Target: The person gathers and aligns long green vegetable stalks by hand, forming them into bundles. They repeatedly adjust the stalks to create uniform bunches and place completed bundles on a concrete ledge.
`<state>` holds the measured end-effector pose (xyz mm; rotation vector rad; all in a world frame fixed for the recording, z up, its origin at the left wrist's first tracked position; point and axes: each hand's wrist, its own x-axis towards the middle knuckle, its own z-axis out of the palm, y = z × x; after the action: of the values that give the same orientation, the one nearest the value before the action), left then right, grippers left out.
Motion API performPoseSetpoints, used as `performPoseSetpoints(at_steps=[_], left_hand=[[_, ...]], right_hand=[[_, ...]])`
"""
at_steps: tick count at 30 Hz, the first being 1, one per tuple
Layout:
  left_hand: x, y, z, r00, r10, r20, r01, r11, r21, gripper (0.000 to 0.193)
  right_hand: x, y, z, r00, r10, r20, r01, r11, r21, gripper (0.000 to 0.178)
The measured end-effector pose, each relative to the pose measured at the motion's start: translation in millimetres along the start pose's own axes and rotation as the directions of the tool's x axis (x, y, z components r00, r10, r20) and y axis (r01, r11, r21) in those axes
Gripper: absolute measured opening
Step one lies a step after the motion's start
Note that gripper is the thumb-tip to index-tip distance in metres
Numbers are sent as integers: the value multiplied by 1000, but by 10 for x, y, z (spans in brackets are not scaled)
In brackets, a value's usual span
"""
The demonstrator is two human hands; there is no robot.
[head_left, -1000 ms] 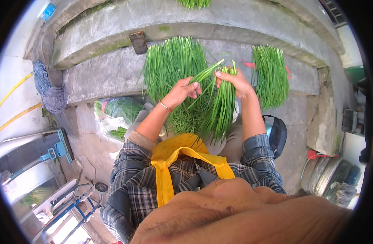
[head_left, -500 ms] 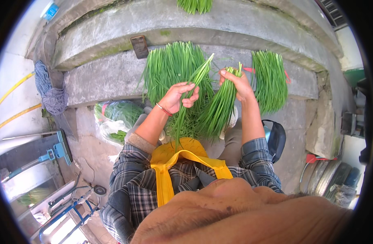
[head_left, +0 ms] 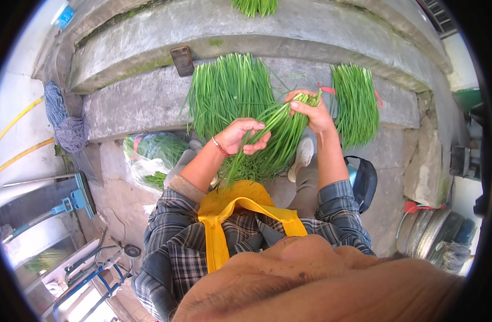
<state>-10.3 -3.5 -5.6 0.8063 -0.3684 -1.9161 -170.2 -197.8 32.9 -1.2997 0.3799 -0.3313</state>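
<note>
My right hand [head_left: 312, 111] is closed round the pale ends of a bunch of chives [head_left: 286, 134], whose green leaves hang down toward my lap. Beside the bunch, my left hand [head_left: 240, 136], with a red bracelet at the wrist, has its thumb and fingers apart. Its fingertips lie against the leaves on the bunch's left side. A wide pile of chives [head_left: 232, 91] rests on the concrete step in front of me. To its right lies another bundle of chives [head_left: 356, 107] with a red strip under it. Loose leaves [head_left: 251, 170] are scattered below my hands.
A phone [head_left: 182, 60] lies on the step left of the pile. More chives [head_left: 255, 6] sit on a higher step. By my left leg is a clear plastic bag [head_left: 149, 161] of greens. A dark bag [head_left: 366, 185] stands right. A blue-framed trolley [head_left: 109, 282] is lower left.
The few stalks from my left hand have moved right and joined the bunch in my right hand. My left fingers have loosened and shifted slightly right.
</note>
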Motion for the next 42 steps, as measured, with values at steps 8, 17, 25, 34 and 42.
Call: performPoseSetpoints(at_steps=[8,17,25,34,42], left_hand=[[-36,98,-162,939,265,-219,-113,840,531,31],[14,76,-362,460,884,-88,-97,148,984,22],[250,-68,166,594,774,-219,-283,456,844,21],[240,-62,-105,770,549,-326,-418,819,393,9],[16,139,-71,839,474,-267,-491,871,6,12]], right_hand=[[61,45,-156,878,10,-479,20,998,57,21],[67,50,-248,783,21,-622,101,982,159,22],[110,228,296,903,-84,-421,13,985,-170,17],[109,266,261,977,-11,-214,-52,957,-285,17],[55,252,225,991,85,-108,-120,915,-385,15]])
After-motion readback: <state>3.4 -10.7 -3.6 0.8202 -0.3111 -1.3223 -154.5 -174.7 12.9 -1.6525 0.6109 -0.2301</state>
